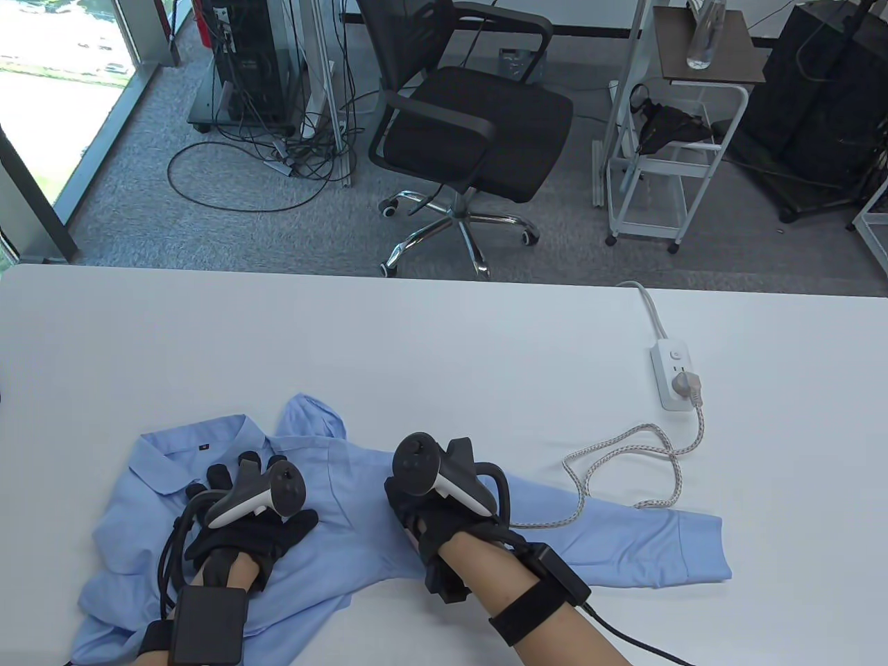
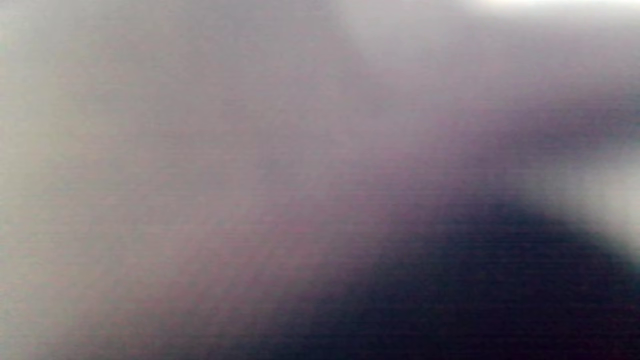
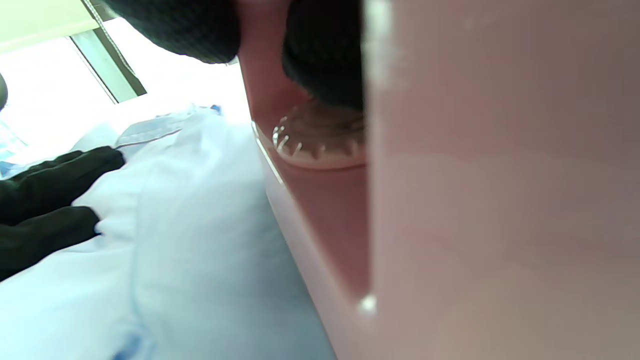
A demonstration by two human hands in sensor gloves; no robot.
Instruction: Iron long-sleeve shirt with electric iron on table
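A light blue long-sleeve shirt point(image 1: 333, 534) lies on the white table point(image 1: 416, 347), collar at the left and one sleeve point(image 1: 624, 548) stretched to the right. My left hand point(image 1: 232, 485) rests flat on the shirt just below the collar, fingers spread; it also shows in the right wrist view point(image 3: 50, 185). My right hand point(image 1: 423, 513) grips the handle of a pink electric iron point(image 3: 450, 200) standing on the shirt point(image 3: 200, 225) near the sleeve's base. In the table view my hand hides the iron. The left wrist view is a blur.
The iron's braided cord point(image 1: 624, 451) loops across the table to a white power strip point(image 1: 671, 378) at the right. A black office chair point(image 1: 472, 132) and a white trolley point(image 1: 666, 152) stand beyond the table's far edge.
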